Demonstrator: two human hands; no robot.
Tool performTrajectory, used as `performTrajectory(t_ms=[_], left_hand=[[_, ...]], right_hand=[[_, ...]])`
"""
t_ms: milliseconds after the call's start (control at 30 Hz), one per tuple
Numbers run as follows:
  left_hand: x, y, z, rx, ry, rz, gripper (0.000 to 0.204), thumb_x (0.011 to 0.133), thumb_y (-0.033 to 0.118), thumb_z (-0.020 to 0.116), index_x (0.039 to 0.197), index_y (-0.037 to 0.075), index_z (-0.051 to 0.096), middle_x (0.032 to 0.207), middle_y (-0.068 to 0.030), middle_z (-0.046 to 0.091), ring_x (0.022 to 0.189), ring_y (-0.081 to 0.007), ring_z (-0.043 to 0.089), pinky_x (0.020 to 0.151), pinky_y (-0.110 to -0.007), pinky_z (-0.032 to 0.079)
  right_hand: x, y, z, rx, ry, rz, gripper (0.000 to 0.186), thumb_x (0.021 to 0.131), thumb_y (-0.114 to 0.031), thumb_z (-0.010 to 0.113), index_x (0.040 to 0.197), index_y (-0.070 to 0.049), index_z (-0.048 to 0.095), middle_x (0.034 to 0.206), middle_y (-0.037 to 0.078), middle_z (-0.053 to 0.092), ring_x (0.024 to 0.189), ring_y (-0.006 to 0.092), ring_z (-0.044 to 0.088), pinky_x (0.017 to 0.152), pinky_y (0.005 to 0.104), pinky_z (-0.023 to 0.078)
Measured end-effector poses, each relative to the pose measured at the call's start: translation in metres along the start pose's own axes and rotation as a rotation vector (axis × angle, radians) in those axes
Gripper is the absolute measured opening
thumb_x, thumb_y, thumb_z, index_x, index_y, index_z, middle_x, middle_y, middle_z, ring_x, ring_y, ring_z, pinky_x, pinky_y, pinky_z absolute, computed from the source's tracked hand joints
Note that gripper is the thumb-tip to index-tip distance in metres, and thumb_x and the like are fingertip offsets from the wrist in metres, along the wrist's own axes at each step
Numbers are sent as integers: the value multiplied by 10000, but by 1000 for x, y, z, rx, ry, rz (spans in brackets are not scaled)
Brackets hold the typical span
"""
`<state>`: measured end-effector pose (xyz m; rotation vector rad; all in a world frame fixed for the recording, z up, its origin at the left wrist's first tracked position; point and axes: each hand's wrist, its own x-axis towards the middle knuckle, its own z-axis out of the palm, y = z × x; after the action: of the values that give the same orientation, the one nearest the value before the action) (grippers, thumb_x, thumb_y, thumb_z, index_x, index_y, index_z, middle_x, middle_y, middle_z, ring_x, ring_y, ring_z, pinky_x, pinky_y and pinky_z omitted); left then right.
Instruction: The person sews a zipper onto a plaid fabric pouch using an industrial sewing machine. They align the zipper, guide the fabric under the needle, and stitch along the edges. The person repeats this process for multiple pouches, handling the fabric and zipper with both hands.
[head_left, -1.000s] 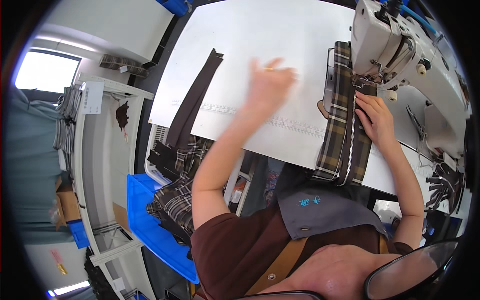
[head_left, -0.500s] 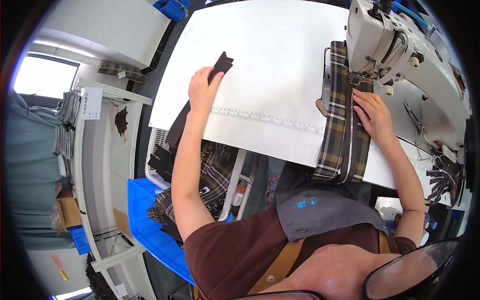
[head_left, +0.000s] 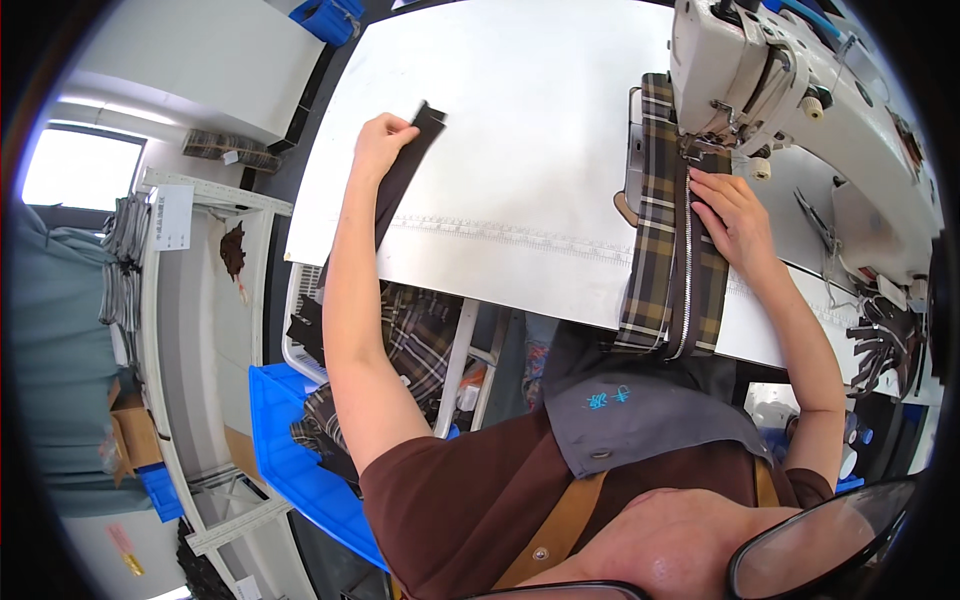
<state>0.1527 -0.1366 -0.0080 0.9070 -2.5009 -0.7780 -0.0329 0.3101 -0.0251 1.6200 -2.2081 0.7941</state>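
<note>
My left hand (head_left: 383, 143) pinches the edge of a dark fabric strip (head_left: 409, 155) near its upper end, over the left part of the white table. The strip's lower length runs behind my forearm toward the table edge. On the right, a brown plaid fabric piece (head_left: 648, 265) lies under the sewing machine (head_left: 718, 75), with a metal zipper (head_left: 687, 270) on dark tape along it. My right hand (head_left: 735, 220) lies on the zipper's right side, fingers stretched out flat, fingertips just below the presser foot (head_left: 692, 150).
A ruler scale (head_left: 500, 235) is marked across the white table (head_left: 500, 120). Below its left edge, a white basket (head_left: 297, 340) and a blue bin (head_left: 285, 420) hold plaid cloth. Thread snips (head_left: 815, 215) and a bundle of dark strips (head_left: 880, 340) lie at the right.
The whole view has shifted slightly leftward. My left hand now pinches the strip's edge rather than lying over it. My right hand stays beside the zipper near the presser foot.
</note>
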Motion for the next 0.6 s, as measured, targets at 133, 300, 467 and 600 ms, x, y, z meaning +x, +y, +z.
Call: performTrajectory(t_ms=[133, 300, 467, 600], left_hand=[[-18, 22, -14, 39, 321, 241, 107, 799, 131, 677, 857, 41, 670, 731, -77, 672, 638, -153, 623, 597, -267, 476], [-10, -3, 12, -257, 409, 306, 67, 759, 71, 704, 811, 31, 689, 833, -74, 676, 736, -148, 632, 678, -260, 485], [-19, 12, 21, -29, 626, 343, 71, 807, 97, 667, 859, 51, 651, 868, -72, 661, 784, -184, 628, 701, -297, 476], [-70, 113, -36, 179, 554, 431, 94, 870, 77, 554, 915, 46, 630, 838, -118, 670, 722, -244, 645, 653, -327, 483]], right_hand=[[0, 1, 0, 3, -7, 6, 213, 779, -72, 663, 982, -7, 649, 1101, 57, 637, 964, 242, 585, 823, 332, 489], [0, 2, 3, 18, 30, -31, 205, 780, -77, 661, 973, -8, 651, 1092, 59, 640, 947, 242, 588, 816, 337, 493], [2, -2, 2, 54, 28, -23, 205, 779, -82, 661, 972, -10, 656, 1081, 63, 644, 947, 247, 590, 812, 337, 494], [-2, 3, 5, 31, 66, -29, 196, 782, -103, 661, 958, -18, 661, 1070, 68, 646, 939, 243, 593, 804, 335, 496]])
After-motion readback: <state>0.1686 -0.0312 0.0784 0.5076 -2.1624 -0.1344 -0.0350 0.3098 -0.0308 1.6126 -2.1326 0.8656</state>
